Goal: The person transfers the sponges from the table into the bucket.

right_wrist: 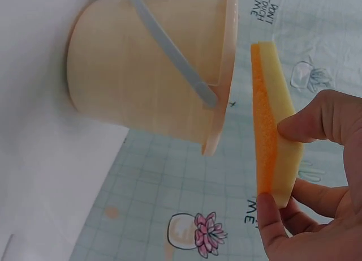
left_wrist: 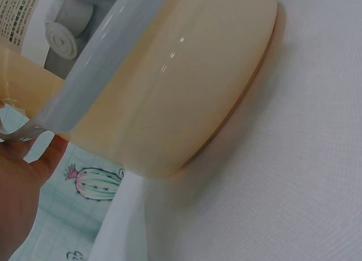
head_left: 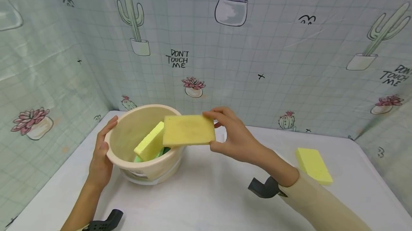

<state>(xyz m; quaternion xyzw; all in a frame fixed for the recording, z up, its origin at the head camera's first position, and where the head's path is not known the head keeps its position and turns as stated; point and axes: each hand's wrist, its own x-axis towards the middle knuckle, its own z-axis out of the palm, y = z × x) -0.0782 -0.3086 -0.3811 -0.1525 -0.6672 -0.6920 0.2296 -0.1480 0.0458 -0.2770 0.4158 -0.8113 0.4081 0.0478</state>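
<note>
A cream plastic bucket (head_left: 128, 134) stands on the left of the white table. My left hand (head_left: 100, 163) holds its left side at the rim; the left wrist view shows that hand (left_wrist: 20, 199) at the lower left, beside the bucket wall (left_wrist: 186, 74). Between thumb and fingertips, my right hand (head_left: 236, 136) pinches a flat yellow sponge (head_left: 188, 131) by its right end. This sponge overlaps the bucket's right rim in the head view. From the right wrist, it shows an orange layer (right_wrist: 264, 125) against a yellow one, apart from the bucket. Inside the bucket, a yellow sponge (head_left: 150, 142) leans over something green (head_left: 138, 159).
Another yellow sponge (head_left: 313, 165) lies on the right of the table (head_left: 219, 198). A grey handle (right_wrist: 169, 48) hangs along the bucket's outside. Printed cloth walls (head_left: 273, 55) with cactus drawings enclose the table's back and sides.
</note>
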